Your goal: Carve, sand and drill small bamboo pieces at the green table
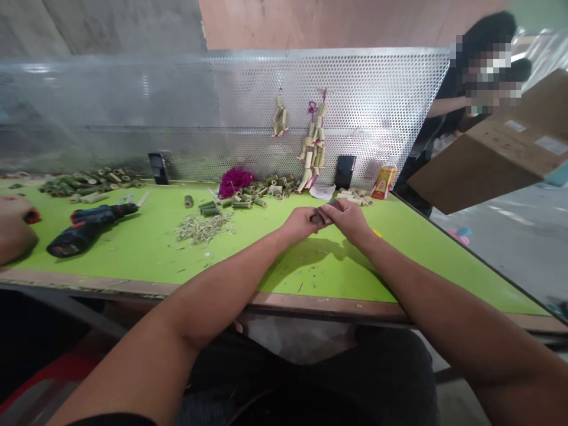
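Note:
My left hand (299, 226) and my right hand (351, 220) meet above the green tabletop, both closed. Between them is a dark brown, folded strip that looks like sandpaper (326, 215), pressed by my right thumb. A short bamboo piece (314, 219) seems to sit in my left fingers, largely covered by the strip and the fingers. Beyond my hands lie cut bamboo tubes (277, 188) and a few pale pieces (355, 196). Fine dark bits are scattered on the tabletop below.
A cordless drill (89, 228) lies at left by another person's arm (15, 231). Bamboo slivers (202, 229), purple string (235, 180), phones (345, 171) and a drink bottle (384, 178) line the table. Bamboo figures (313, 145) hang on perforated metal. Someone carries a cardboard box (492, 148) at right.

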Demonstrator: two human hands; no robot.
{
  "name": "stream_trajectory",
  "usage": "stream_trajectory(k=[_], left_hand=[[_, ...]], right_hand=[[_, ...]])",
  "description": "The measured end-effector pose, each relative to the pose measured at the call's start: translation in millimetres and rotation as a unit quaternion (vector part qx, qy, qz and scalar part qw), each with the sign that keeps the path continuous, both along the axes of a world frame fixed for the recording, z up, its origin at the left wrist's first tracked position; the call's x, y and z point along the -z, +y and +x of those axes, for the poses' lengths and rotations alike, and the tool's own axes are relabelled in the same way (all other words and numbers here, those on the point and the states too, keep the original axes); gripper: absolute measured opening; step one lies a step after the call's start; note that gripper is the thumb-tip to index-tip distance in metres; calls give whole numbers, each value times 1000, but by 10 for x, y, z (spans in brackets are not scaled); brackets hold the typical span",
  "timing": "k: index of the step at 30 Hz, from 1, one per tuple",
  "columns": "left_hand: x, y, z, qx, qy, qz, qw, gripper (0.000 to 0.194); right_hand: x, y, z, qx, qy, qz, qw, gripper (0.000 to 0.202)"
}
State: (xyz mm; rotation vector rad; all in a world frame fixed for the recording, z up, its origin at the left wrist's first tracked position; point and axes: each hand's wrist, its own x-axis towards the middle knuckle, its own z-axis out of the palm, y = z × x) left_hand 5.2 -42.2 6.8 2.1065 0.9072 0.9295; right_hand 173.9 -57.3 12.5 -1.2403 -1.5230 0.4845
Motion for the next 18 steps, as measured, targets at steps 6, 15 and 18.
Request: stream_trajectory(k=[6, 15, 18], left_hand=[[-110, -87, 7, 0, -3, 77, 997, 22], [-23, -14, 35, -7, 5, 7, 1000, 26], [-17, -18, 44, 55, -44, -61, 996, 28]], right_hand=[[63, 214, 427, 85, 147, -31, 985, 42], [13, -42, -77, -108, 163, -54, 979, 43], [20, -50, -64, -135, 194, -59, 970, 42]])
